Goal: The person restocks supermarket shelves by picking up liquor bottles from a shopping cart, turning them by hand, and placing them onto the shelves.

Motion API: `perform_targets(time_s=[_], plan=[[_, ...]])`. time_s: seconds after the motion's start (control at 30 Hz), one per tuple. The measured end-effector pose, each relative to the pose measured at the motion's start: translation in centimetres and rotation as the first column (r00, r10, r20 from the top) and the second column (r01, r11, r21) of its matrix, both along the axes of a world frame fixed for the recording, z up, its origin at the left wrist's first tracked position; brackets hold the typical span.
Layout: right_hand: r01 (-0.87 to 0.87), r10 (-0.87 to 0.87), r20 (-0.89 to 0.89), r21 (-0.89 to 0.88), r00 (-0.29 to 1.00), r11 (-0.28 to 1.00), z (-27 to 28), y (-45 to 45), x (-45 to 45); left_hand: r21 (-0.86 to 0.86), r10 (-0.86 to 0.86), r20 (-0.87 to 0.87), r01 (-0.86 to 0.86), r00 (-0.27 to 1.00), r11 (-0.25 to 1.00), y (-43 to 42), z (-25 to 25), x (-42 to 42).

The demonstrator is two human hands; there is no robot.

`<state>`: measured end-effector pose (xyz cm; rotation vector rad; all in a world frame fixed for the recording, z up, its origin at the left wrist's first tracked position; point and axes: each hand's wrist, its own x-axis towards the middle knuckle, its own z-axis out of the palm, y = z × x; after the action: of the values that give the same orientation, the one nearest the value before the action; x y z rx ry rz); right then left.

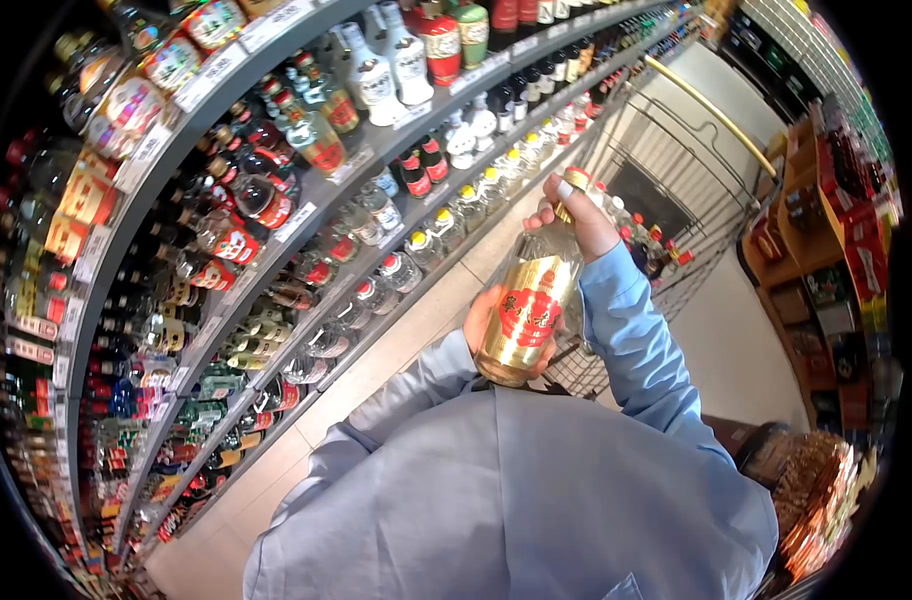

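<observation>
A clear glass bottle (pixel 524 315) with a gold and red label is held tilted in front of my body, its cap end pointing away from me. My right hand (pixel 583 218) is closed round its neck, just below the red and gold cap. Lower down, my left hand (pixel 479 322) wraps round the bottle's base from behind, its fingers partly hidden by the glass and label. Behind my right wrist, more bottles (pixel 648 240) with red and dark caps stand in a wire shopping cart (pixel 711 150).
Long grey shelves (pixel 376 150) full of bottles curve along the left and top. The cart's yellow handle (pixel 711 115) lies at the upper right. Wooden shelving (pixel 791 255) with boxes stands at the right. Wrapped packages (pixel 811 490) are at the lower right.
</observation>
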<state>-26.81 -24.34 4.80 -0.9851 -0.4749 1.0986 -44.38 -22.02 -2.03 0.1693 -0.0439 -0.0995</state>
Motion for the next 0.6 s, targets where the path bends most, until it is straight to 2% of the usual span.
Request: perform_targets(time_s=[0.07, 0.1, 0.17, 0.2, 0.23, 0.3, 0.37, 0.43, 0.47, 0.57, 0.6], plan=[[-0.023, 0.023, -0.009, -0.008, 1.0, 1.0, -0.7, 1.4, -0.9, 0.003, 0.021, 0.0, -0.021, 1.0, 1.0, 0.9, 0.1, -1.2], [0.004, 0.002, 0.091, -0.065, 0.996, 0.998, -0.5, 2.0, -1.5, 0.057, 0.024, -0.025, -0.023, 0.999, 0.998, 1.3, 0.4, -1.7], [-0.06, 0.064, 0.081, -0.052, 0.995, 0.997, -1.0, 3.0, -2.1, 0.066, 0.107, -0.069, -0.103, 0.992, 0.993, 1.8, 1.1, -2.6], [-0.088, 0.091, 0.082, -0.032, 0.992, 0.996, -0.2, 3.3, -3.0, 0.122, -0.026, 0.07, 0.018, 0.997, 0.992, 2.5, -0.1, -3.2], [-0.111, 0.112, 0.08, -0.019, 0.99, 0.994, 0.5, 3.4, -3.8, 0.07, 0.03, 0.015, -0.031, 0.999, 0.997, 2.5, 0.2, -3.8], [-0.113, 0.113, 0.044, -0.009, 0.993, 0.994, 0.7, 4.0, -4.7, 0.069, 0.049, -0.039, -0.047, 0.998, 0.997, 2.9, 0.9, -4.9], [-0.132, 0.133, -0.026, 0.022, 0.991, 0.991, 0.5, 4.7, -5.5, 0.051, 0.047, 0.022, -0.048, 0.999, 0.998, 3.2, 0.3, -5.5], [-0.143, 0.143, 0.018, -0.001, 0.99, 0.99, 0.8, 5.1, -5.9, 0.044, 0.057, 0.017, -0.058, 0.998, 0.997, 3.5, 0.5, -6.1], [-0.145, 0.145, 0.024, -0.001, 0.989, 0.989, 1.0, 5.2, -6.2, 0.081, 0.019, 0.073, -0.025, 0.997, 0.996, 3.8, -0.1, -6.3], [-0.188, 0.188, -0.003, 0.038, 0.982, 0.981, -0.3, 6.0, -6.2, 0.08, 0.157, -0.057, -0.152, 0.986, 0.985, 3.6, 0.4, -6.9], [-0.188, 0.188, -0.015, 0.03, 0.982, 0.982, -0.2, 6.1, -6.3, 0.085, 0.162, -0.046, -0.158, 0.986, 0.984, 3.7, 0.2, -7.0]])
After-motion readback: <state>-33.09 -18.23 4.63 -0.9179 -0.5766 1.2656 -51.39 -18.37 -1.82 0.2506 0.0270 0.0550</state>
